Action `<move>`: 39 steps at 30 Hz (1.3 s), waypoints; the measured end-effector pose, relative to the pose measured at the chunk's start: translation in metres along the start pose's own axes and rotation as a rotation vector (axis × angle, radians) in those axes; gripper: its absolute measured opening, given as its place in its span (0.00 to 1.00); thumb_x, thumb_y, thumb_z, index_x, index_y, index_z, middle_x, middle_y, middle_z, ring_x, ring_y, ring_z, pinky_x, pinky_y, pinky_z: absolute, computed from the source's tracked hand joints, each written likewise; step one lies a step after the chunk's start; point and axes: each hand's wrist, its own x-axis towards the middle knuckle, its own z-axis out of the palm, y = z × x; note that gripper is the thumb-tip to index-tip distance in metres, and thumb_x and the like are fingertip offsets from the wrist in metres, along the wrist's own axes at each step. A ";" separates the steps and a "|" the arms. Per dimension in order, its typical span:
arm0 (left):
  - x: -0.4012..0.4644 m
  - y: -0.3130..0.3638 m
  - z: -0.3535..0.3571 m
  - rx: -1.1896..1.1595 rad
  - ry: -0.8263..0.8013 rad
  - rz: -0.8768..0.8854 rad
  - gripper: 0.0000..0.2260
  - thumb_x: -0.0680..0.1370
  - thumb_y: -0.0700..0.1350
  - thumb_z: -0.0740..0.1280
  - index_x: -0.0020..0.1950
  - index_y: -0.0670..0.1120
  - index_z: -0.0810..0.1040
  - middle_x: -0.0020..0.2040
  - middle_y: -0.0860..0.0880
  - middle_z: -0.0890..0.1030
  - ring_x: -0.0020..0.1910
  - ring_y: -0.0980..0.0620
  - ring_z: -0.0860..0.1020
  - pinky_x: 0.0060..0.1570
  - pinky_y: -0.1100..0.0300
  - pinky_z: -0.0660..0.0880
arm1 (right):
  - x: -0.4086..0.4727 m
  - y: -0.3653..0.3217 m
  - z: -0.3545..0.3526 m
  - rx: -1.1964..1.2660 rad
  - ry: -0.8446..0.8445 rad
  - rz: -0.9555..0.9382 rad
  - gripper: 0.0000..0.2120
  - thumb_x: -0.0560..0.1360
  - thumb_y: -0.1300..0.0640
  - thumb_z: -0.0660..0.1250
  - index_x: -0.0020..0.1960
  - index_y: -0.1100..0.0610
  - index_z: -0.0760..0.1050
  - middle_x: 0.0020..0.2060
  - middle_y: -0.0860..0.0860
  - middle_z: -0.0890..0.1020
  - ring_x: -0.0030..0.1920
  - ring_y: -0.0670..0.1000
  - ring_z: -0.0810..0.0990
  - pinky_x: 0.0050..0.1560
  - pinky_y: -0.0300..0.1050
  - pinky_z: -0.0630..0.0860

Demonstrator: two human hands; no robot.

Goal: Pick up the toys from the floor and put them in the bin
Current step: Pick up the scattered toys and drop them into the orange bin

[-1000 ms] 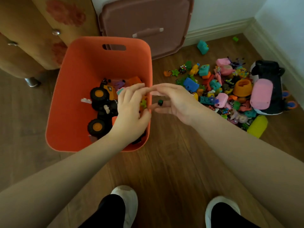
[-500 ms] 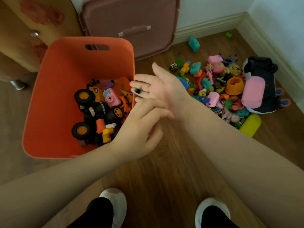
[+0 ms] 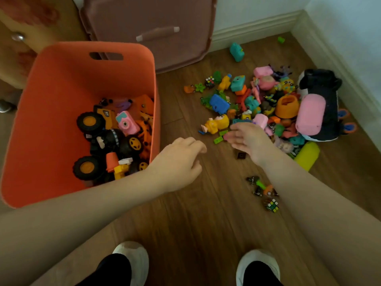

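Note:
An orange bin (image 3: 61, 83) stands on the floor at left, holding toy trucks (image 3: 97, 122), a pink toy camera (image 3: 127, 123) and small pieces. A pile of colourful toys (image 3: 253, 104) lies on the floor at right. My left hand (image 3: 177, 162) hovers just right of the bin's near corner, fingers loosely curled, holding nothing. Over the near edge of the pile, my right hand (image 3: 247, 139) has relaxed fingers and is empty, beside a yellow figure (image 3: 217, 123) and small green bricks (image 3: 219, 138). A small black piece (image 3: 241, 155) lies under its wrist.
A brown lid (image 3: 148, 32) leans on the wall behind the bin. A wooden cabinet (image 3: 22, 38) stands at far left. A black and pink plush (image 3: 317, 108) lies by the right wall. A small puzzle cube (image 3: 272, 205) and toy (image 3: 261, 185) lie nearer my feet (image 3: 132, 256).
Both hands have left the bin's right rim and moved right. My right hand has gone down to the toy pile. The small black piece it held now lies on the floor.

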 end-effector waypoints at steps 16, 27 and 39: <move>0.164 -0.040 0.078 0.158 -0.133 -0.290 0.34 0.77 0.41 0.62 0.76 0.55 0.46 0.76 0.44 0.49 0.72 0.40 0.58 0.65 0.47 0.65 | 0.114 0.055 -0.026 -1.423 -0.060 -0.659 0.26 0.79 0.52 0.58 0.75 0.51 0.56 0.76 0.55 0.55 0.73 0.58 0.58 0.70 0.54 0.59; 0.185 -0.050 0.109 0.250 -0.057 -0.212 0.32 0.76 0.47 0.65 0.75 0.52 0.51 0.67 0.44 0.63 0.64 0.40 0.68 0.58 0.47 0.68 | 0.127 0.086 -0.021 -1.586 -0.043 -0.647 0.30 0.78 0.43 0.57 0.75 0.41 0.46 0.76 0.54 0.50 0.74 0.60 0.52 0.73 0.60 0.43; 0.162 -0.047 0.118 0.193 -0.181 -0.498 0.40 0.72 0.51 0.67 0.76 0.52 0.45 0.68 0.42 0.66 0.63 0.40 0.70 0.55 0.50 0.70 | 0.111 0.138 -0.032 -1.633 0.274 -0.912 0.15 0.62 0.50 0.77 0.44 0.55 0.78 0.37 0.55 0.81 0.26 0.55 0.76 0.39 0.47 0.69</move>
